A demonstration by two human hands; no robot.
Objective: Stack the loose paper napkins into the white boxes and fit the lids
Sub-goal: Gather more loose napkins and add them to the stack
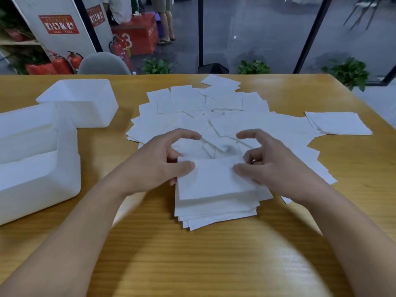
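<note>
White paper napkins (214, 108) lie scattered over the middle of the wooden table (192, 254). A rough stack of napkins (214, 189) sits at the near end of the pile. My left hand (158, 159) pinches the stack's left edge with thumb on top. My right hand (272, 159) pinches its right edge the same way. Two white boxes stand at the left: a near one (38, 179) with napkins inside, and a far one (85, 101) lying open.
A small neat stack of napkins (338, 123) lies near the table's right edge. Beyond the far edge are a grey chair back (102, 64), potted plants (252, 67), fire extinguishers and a glass wall.
</note>
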